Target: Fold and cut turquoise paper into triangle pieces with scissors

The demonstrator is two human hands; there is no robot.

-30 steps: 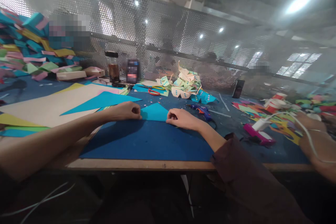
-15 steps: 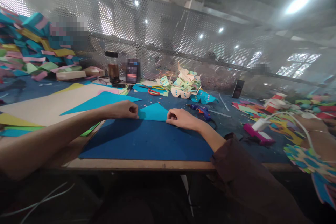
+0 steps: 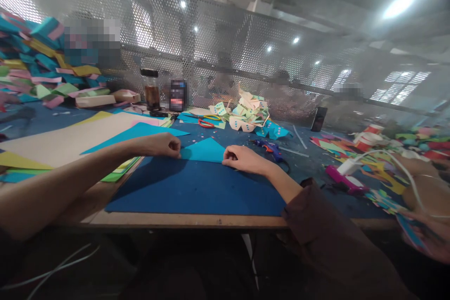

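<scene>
1. Left hand (image 3: 166, 145) — fingers curled, closed on the left corner of the blue paper triangle (image 3: 203, 151).
2. Right hand (image 3: 242, 157), likewise curled, closed on its right corner.
3. That blue paper triangle lies on the blue tabletop (image 3: 197, 190) between both hands — long edge crosswise, nearest the wearer, peak pointing away; neither hand is nearer.
</scene>
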